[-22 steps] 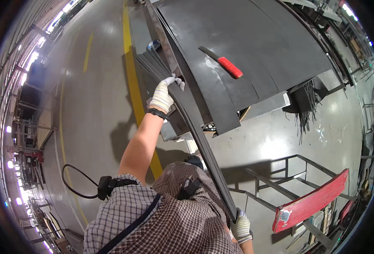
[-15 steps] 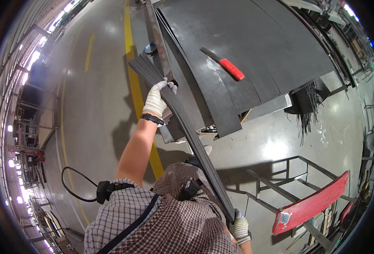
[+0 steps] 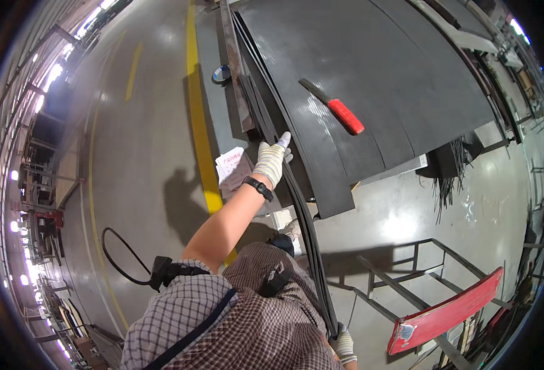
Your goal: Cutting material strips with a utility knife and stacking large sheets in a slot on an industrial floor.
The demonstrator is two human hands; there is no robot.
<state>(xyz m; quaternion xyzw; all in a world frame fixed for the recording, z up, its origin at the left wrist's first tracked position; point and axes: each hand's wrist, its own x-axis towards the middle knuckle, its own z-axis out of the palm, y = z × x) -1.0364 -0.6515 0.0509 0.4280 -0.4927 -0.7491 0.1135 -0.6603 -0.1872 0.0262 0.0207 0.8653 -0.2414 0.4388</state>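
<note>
Two gloved hands hold one long black rubber strip (image 3: 306,237): the left hand (image 3: 272,160) grips it at the near edge of the stacked black sheets (image 3: 370,68), the right hand (image 3: 344,343) clasps its lower end. One red-handled knife (image 3: 333,106) lies on the sheets.

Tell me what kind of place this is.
Probably a factory or workshop floor. Large black rubber sheets lie stacked on a work table, a yellow line runs along the polished concrete floor, and metal frames stand nearby.
</note>
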